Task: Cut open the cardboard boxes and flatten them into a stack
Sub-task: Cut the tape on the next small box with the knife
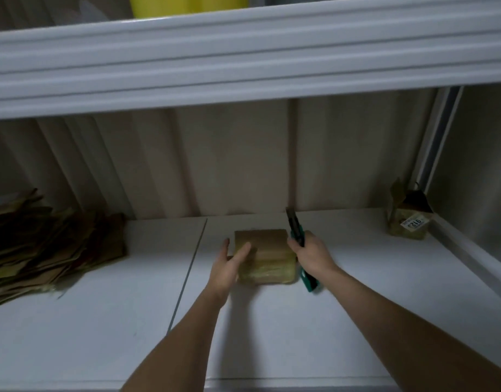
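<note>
A small taped cardboard box (267, 254) sits closed on the white shelf (102, 321), near its middle. My left hand (228, 267) lies against the box's left side, fingers mostly straight and touching its top edge. My right hand (311, 257) is just right of the box and grips a green utility knife (299, 244), whose dark tip points up and away from me. A messy stack of flattened cardboard (45, 244) lies at the left end of the shelf.
Another small cardboard box (409, 219) with open flaps and a white label stands in the far right corner. A white shelf beam (243, 60) runs overhead with a yellow object (187, 5) on it. A corrugated wall closes the back.
</note>
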